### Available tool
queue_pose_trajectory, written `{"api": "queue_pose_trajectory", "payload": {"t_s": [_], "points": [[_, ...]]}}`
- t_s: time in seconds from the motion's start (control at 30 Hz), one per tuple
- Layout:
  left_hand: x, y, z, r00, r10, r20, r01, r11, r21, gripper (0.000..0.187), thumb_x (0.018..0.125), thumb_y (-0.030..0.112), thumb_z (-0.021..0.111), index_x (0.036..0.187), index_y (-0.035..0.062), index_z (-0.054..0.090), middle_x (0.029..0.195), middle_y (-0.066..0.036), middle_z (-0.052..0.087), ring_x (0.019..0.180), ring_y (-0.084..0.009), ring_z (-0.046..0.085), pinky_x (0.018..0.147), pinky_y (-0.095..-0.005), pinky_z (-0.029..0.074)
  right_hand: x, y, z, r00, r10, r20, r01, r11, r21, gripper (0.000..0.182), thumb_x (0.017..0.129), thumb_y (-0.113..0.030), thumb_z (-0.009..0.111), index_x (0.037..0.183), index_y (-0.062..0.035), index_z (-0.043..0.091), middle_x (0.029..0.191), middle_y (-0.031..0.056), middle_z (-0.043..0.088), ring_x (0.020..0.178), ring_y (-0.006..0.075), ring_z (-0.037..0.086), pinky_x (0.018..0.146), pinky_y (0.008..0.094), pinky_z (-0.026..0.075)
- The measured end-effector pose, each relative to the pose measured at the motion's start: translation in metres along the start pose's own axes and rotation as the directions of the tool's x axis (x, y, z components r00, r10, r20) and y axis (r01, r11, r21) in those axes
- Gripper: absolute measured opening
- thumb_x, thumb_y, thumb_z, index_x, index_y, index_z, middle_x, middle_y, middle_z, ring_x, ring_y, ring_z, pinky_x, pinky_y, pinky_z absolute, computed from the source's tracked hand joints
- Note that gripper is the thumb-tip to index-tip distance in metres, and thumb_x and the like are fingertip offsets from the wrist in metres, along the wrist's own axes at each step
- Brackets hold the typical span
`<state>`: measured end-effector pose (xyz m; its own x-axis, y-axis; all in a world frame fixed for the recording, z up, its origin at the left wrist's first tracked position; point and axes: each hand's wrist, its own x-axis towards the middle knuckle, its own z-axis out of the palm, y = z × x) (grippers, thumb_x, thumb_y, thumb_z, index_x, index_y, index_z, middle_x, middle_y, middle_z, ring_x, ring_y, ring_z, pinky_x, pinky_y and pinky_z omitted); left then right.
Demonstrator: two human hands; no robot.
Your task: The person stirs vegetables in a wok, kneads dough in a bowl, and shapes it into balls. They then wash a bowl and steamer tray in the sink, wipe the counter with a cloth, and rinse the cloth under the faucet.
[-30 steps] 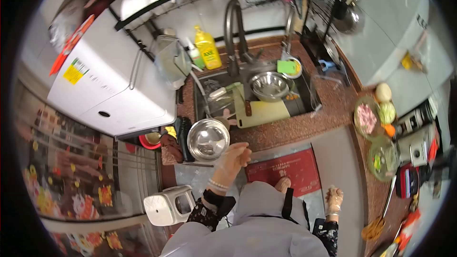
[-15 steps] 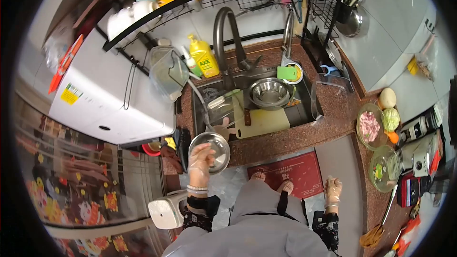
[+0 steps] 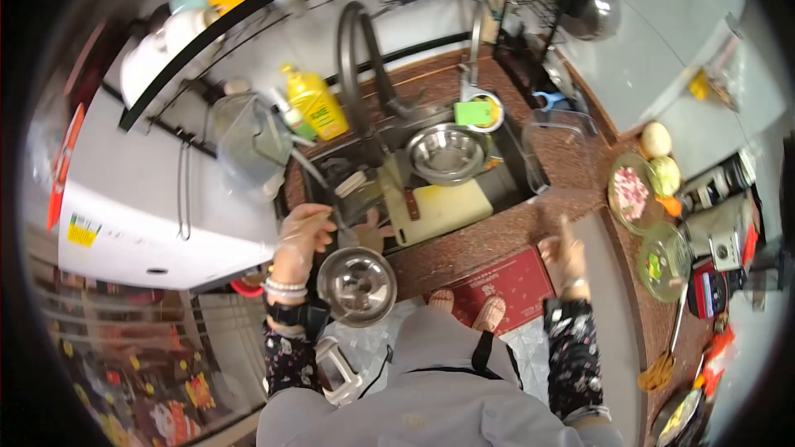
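Note:
My left hand (image 3: pixel 305 240), in a clear plastic glove, hovers at the sink's left front corner with its fingers loosely bent and apart; I see nothing held in it. Just below and to its right is a shiny metal bowl (image 3: pixel 357 285) at the counter edge. My right hand (image 3: pixel 565 258), also gloved, is over the counter's front edge, its index finger stretched out and slightly blurred, with nothing in it. In the sink, another metal bowl (image 3: pixel 447 154) stands behind a pale cutting board (image 3: pixel 451 209), and a knife with a brown handle (image 3: pixel 411 204) lies on the board's left side.
A yellow soap bottle (image 3: pixel 316 106) stands left of the faucet (image 3: pixel 352 74). On the right counter, a glass bowl of sliced meat (image 3: pixel 631 194) sits beside another glass bowl (image 3: pixel 665 261). A clear container (image 3: pixel 563 149) stands right of the sink. A white stool (image 3: pixel 338 372) is below.
My left hand has moved from over the metal bowl to the left and up. My right hand has risen to the counter edge with its index finger extended. The view has shifted.

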<state>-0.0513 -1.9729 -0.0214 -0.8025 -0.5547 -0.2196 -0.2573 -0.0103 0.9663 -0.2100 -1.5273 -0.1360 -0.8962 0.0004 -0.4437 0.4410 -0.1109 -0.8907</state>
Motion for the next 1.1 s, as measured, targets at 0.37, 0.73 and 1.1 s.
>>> {"api": "queue_pose_trajectory", "payload": {"t_s": [0.37,0.73,1.1], "points": [[0.079,-0.033,-0.020,0.944,-0.170,0.283,0.067,0.938,0.339,0.021,0.091,0.022,0.059,0.095,0.0010,0.061,0.074,-0.006,0.065,0.057,-0.0132,0.058,0.052,-0.0252,0.048,0.136,-0.040,0.018,0.930,-0.220,0.293,0.255,-0.187,-0.949,0.029,0.089,-0.027,0.060,0.079,-0.0014,0.068,0.084,0.0136,0.068,0.070,0.0210,0.068,0.065,0.0366,0.051],[0.012,0.054,0.122,0.641,-0.126,0.757,-0.138,0.951,0.275,0.024,0.095,0.018,0.054,0.111,0.0008,0.058,0.082,-0.009,0.065,0.065,-0.0119,0.058,0.056,-0.0233,0.046,-0.061,-0.044,-0.021,0.934,-0.240,-0.265,0.208,0.968,-0.142,0.026,0.091,-0.015,0.047,0.104,0.0077,0.049,0.063,0.0109,0.059,0.046,0.0172,0.058,0.041,0.0299,0.048],[-0.184,-0.002,0.306,0.169,-0.163,0.972,-0.405,0.888,0.219,0.024,0.097,0.018,0.056,0.114,0.0015,0.059,0.086,-0.007,0.064,0.069,-0.0107,0.057,0.060,-0.0207,0.045,-0.326,0.123,-0.207,0.403,-0.350,-0.846,0.345,0.914,-0.214,0.025,0.095,-0.022,0.050,0.106,0.0013,0.050,0.064,0.0073,0.058,0.050,0.0137,0.057,0.045,0.0300,0.047]]}}
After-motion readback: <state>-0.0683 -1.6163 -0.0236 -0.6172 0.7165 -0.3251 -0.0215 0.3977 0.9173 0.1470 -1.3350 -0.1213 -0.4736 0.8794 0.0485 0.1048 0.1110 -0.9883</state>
